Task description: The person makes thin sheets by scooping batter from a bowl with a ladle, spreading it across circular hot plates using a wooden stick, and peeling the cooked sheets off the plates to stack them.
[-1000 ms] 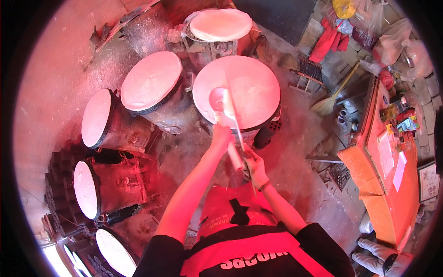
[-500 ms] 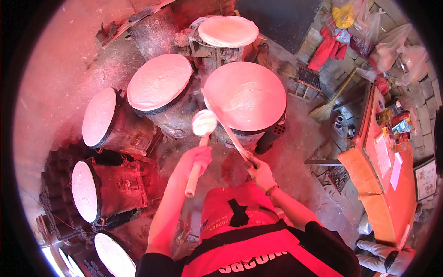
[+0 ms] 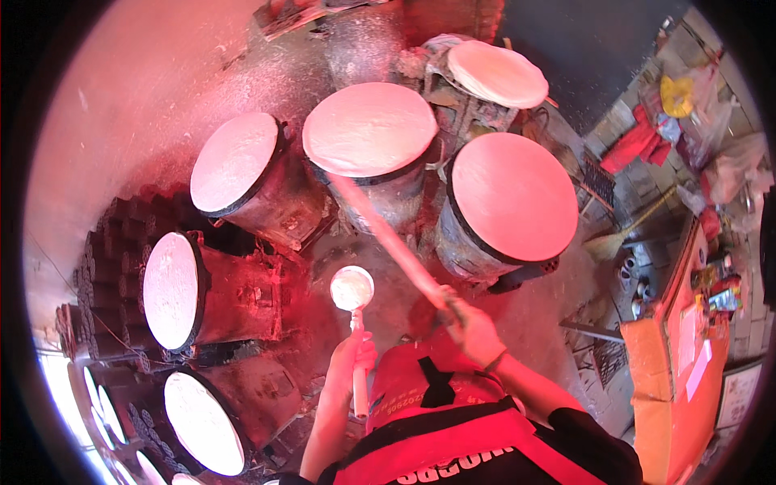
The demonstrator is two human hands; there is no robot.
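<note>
My left hand [image 3: 353, 354] is closed round the handle of a ladle [image 3: 352, 288], whose bowl holds white batter and hangs over the floor between the stoves. My right hand [image 3: 475, 330] grips a long, flat wooden spatula [image 3: 388, 240]. Its far end reaches the near-left rim of a round griddle [image 3: 369, 129] covered with a thin pale sheet of batter; whether it touches cannot be told. Right of this stands another drum-shaped stove with a smooth round batter sheet [image 3: 515, 196] on top. Red light tints everything here.
More covered griddles on drum stoves curve round my left: one [image 3: 234, 162], another [image 3: 171, 291], a third [image 3: 204, 423]. A stack of pale round sheets [image 3: 497, 74] sits at the back. Dark coal briquettes [image 3: 113, 267] are piled left. An orange-covered table [image 3: 675, 396] and a broom [image 3: 614, 241] stand right.
My view has swung left, so the stoves appear farther right. The spatula has gone from the right griddle to the middle one's rim. The ladle has drawn back from the right griddle.
</note>
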